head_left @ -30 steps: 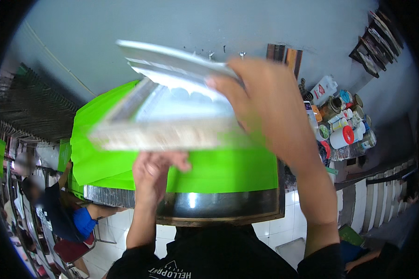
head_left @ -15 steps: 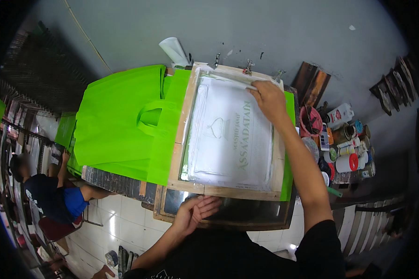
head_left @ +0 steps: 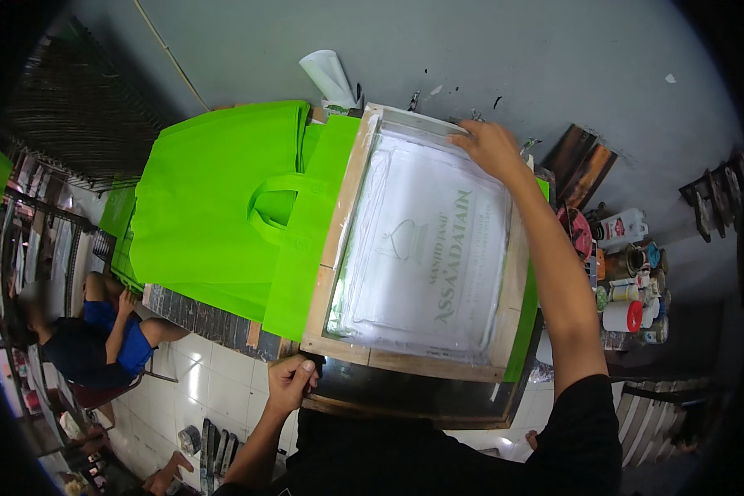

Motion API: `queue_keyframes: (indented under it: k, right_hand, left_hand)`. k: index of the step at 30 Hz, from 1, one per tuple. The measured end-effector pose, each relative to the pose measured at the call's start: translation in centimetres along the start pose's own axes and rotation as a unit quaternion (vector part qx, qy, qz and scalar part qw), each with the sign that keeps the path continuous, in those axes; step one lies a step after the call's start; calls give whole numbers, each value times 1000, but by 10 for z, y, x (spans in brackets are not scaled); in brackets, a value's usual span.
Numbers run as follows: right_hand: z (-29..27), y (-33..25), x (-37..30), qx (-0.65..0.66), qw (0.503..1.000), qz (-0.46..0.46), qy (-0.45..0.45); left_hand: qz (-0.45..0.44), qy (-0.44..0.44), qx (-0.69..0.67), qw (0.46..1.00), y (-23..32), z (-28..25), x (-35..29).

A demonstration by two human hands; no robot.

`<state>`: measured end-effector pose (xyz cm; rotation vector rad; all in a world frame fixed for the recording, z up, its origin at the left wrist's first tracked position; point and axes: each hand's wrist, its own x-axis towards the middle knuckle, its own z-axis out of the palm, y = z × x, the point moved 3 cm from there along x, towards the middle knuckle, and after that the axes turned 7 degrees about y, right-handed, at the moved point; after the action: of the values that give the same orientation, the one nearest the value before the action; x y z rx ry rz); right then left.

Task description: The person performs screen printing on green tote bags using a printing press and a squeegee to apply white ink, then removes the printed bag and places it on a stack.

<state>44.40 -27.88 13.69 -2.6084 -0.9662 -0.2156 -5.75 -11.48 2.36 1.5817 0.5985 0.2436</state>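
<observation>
My right hand clasped the seemingly light, stiff squeegee by its handy end, while my left hand curled near the wooden frame, its hold unclear.

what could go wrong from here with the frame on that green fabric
The wooden frame might shift: the left hand is by its near left corner, but a firm hold isn't visible. The pale blade could tilt, since the right hand grips it at one end only. The green handle loop left of the frame might snag if the frame moves.
</observation>
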Motion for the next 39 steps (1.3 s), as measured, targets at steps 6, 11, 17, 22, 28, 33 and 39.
queue_keyframes:
  k: [6,11,17,22,28,33,39]
  right_hand:
    - [31,-25,9,-95,992,18,80]
    - [36,-23,-3,-41,983,-104,147]
    - [36,-48,-31,80,944,-294,128]
    - [33,-86,-59,153,892,-408,120]
    - [38,-131,-102,172,870,-462,23]
    - [30,-128,-116,146,851,-499,-69]
    - [4,-58,-157,101,858,-500,-63]
  left_hand:
    - [-6,27,6,1000,7,1,-4]
    - [34,27,22,999,8,3,-1]
    - [35,41,4,999,10,7,1]
    - [36,44,-2,998,7,7,0]
    - [43,52,-1,998,2,5,-1]
    - [55,64,-24,996,3,5,0]
    - [39,78,-43,995,-5,-1,-3]
